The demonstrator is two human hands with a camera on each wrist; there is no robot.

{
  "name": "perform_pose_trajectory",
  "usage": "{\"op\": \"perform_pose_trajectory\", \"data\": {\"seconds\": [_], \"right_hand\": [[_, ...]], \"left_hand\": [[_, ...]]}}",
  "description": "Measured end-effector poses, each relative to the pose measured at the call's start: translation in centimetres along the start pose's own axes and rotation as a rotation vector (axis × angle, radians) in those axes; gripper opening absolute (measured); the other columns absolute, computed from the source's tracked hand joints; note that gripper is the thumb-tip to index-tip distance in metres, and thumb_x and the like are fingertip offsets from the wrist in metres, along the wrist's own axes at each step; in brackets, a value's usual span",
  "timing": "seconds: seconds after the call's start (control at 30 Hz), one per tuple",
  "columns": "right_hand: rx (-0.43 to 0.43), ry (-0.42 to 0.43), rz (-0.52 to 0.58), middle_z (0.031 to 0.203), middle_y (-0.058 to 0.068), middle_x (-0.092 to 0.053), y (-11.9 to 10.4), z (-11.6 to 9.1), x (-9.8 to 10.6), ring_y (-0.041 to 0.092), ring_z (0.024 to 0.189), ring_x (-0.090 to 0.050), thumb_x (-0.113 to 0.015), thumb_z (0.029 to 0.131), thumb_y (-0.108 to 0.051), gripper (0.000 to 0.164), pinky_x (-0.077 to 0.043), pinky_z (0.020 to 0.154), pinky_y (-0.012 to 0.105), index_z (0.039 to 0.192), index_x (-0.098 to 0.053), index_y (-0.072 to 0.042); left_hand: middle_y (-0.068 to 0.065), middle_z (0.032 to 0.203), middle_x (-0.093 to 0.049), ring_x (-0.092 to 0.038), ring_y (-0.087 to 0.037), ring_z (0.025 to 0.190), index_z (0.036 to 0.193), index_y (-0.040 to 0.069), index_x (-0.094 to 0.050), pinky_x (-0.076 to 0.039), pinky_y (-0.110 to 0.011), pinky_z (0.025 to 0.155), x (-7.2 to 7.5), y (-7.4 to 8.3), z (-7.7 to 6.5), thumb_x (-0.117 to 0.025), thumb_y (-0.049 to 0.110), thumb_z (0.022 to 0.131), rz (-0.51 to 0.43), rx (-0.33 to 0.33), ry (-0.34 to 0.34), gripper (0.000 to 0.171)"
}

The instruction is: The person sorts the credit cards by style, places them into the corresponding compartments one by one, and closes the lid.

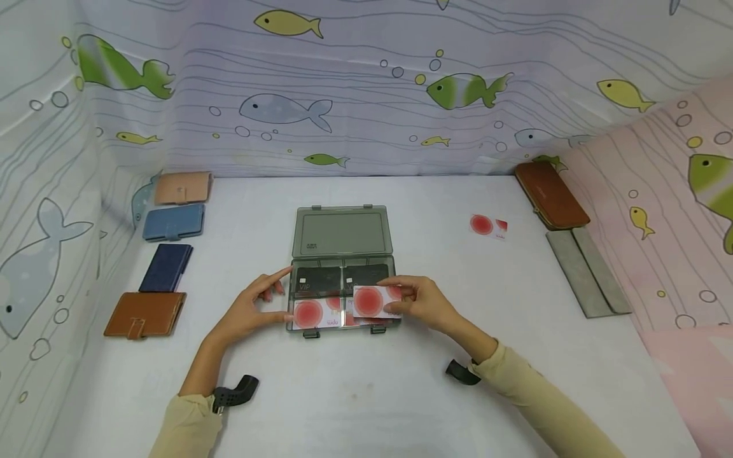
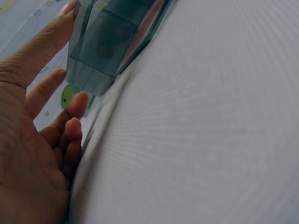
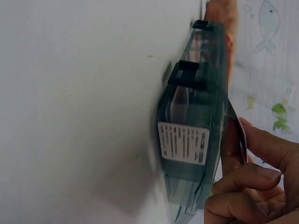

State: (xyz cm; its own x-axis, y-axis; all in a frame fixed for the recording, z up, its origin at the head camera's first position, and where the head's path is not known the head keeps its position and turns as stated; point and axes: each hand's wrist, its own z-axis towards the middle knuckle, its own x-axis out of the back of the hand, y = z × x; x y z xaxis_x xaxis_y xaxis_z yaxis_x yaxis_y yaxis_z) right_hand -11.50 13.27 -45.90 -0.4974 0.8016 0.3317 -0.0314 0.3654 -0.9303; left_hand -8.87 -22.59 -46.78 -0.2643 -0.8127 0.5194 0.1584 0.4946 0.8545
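Observation:
A translucent grey-green card box [image 1: 343, 256] lies with its lid laid back. Black VIP cards [image 1: 318, 280] fill its far compartments. A white card with a red circle [image 1: 308, 313] lies in the near left one. My right hand [image 1: 420, 301] pinches a similar red-and-white card [image 1: 368, 301] by its right end, above the near right compartment. More red-and-white print shows beneath it. In the right wrist view that card [image 3: 242, 142] is seen edge-on between thumb and fingers. Along the box's left side, my left hand [image 1: 252, 305] touches with thumb and forefinger spread.
Another red-and-white card [image 1: 488, 226] lies on the white table [image 1: 355, 394] to the right. Several wallets, among them a navy one [image 1: 166, 267] and a brown one [image 1: 146, 315], line the left edge. A brown purse [image 1: 551, 194] and a grey wallet [image 1: 588, 272] lie at the right.

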Motion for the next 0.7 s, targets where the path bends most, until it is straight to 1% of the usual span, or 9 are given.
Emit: {"op": "perform_pose_trajectory", "data": {"seconds": [0.07,0.17,0.23,0.3,0.37,0.47,0.57,0.63,0.7], "right_hand": [[0.011,-0.012,-0.044,0.060,-0.007,-0.052,-0.2,0.2,-0.5,0.006,0.054,-0.037,-0.078,0.081,-0.001,0.042,-0.029,0.052,0.020,0.122,-0.070,-0.007],[0.021,-0.014,-0.130,0.056,-0.007,-0.037,-0.4,0.3,-1.0,0.006,0.053,-0.031,-0.079,0.080,-0.002,0.041,-0.027,0.051,0.021,0.120,-0.071,-0.007],[0.018,-0.011,-0.169,0.056,-0.006,-0.036,-0.7,0.3,-1.2,0.007,0.053,-0.030,-0.079,0.080,-0.003,0.040,-0.027,0.051,0.021,0.119,-0.071,-0.006],[0.008,-0.007,-0.191,0.057,-0.006,-0.040,-0.8,0.3,-1.2,0.007,0.054,-0.033,-0.079,0.080,-0.004,0.040,-0.028,0.052,0.022,0.120,-0.070,-0.006],[-0.007,-0.010,-0.194,0.061,-0.005,-0.051,-1.1,0.1,-1.2,0.007,0.055,-0.039,-0.079,0.081,-0.005,0.041,-0.031,0.053,0.022,0.120,-0.070,-0.006],[-0.024,-0.025,-0.179,0.072,0.000,-0.069,-1.4,-0.4,-0.7,0.010,0.054,-0.048,-0.078,0.083,-0.007,0.040,-0.036,0.051,0.023,0.122,-0.069,-0.007],[-0.040,-0.029,-0.155,0.083,0.008,-0.075,-1.8,-1.1,0.3,0.025,0.047,-0.053,-0.075,0.086,-0.007,0.038,-0.038,0.047,0.025,0.124,-0.069,-0.008],[-0.049,-0.017,-0.139,0.085,0.012,-0.075,-1.8,-1.6,1.1,0.038,0.044,-0.050,-0.074,0.087,-0.007,0.039,-0.036,0.044,0.025,0.125,-0.068,-0.008],[-0.055,0.003,-0.126,0.086,0.015,-0.075,-1.6,-1.8,2.3,0.036,0.044,-0.051,-0.075,0.087,-0.009,0.039,-0.036,0.045,0.025,0.125,-0.068,-0.007]], "left_hand": [[-0.017,0.104,-0.050,-0.035,-0.028,0.085,0.148,0.004,-0.045,-0.031,-0.035,0.078,0.0,0.1,0.0,-0.085,0.005,0.075,-0.003,0.000,-0.003,0.083],[-0.018,0.104,-0.050,-0.035,-0.028,0.084,0.148,0.003,-0.046,-0.032,-0.035,0.077,0.1,0.1,0.0,-0.085,0.005,0.075,-0.001,-0.005,-0.003,0.083],[-0.018,0.104,-0.050,-0.035,-0.029,0.084,0.148,0.003,-0.046,-0.032,-0.035,0.077,0.0,0.0,0.1,-0.085,0.005,0.074,-0.003,-0.007,-0.002,0.083],[-0.018,0.103,-0.050,-0.035,-0.029,0.084,0.148,0.003,-0.046,-0.032,-0.035,0.077,-0.1,-0.3,0.2,-0.085,0.004,0.074,-0.001,-0.010,0.001,0.084],[-0.018,0.104,-0.050,-0.035,-0.029,0.084,0.149,0.005,-0.045,-0.031,-0.035,0.077,-0.3,-1.0,0.3,-0.086,0.005,0.074,0.000,-0.004,0.003,0.085],[-0.014,0.106,-0.050,-0.035,-0.025,0.085,0.151,0.012,-0.044,-0.031,-0.034,0.078,-0.6,-2.4,0.5,-0.087,0.008,0.074,0.012,0.012,0.004,0.088],[-0.009,0.107,-0.050,-0.035,-0.020,0.085,0.151,0.018,-0.044,-0.030,-0.033,0.078,-0.8,-3.4,0.6,-0.088,0.013,0.073,0.017,0.019,0.008,0.090],[-0.011,0.106,-0.050,-0.035,-0.021,0.085,0.151,0.015,-0.045,-0.030,-0.033,0.078,-0.7,-2.9,0.5,-0.088,0.011,0.073,0.012,0.013,0.009,0.089],[-0.013,0.104,-0.050,-0.035,-0.024,0.084,0.150,0.010,-0.045,-0.030,-0.033,0.077,-0.5,-1.9,0.3,-0.087,0.009,0.073,0.008,-0.002,0.011,0.087]]}}
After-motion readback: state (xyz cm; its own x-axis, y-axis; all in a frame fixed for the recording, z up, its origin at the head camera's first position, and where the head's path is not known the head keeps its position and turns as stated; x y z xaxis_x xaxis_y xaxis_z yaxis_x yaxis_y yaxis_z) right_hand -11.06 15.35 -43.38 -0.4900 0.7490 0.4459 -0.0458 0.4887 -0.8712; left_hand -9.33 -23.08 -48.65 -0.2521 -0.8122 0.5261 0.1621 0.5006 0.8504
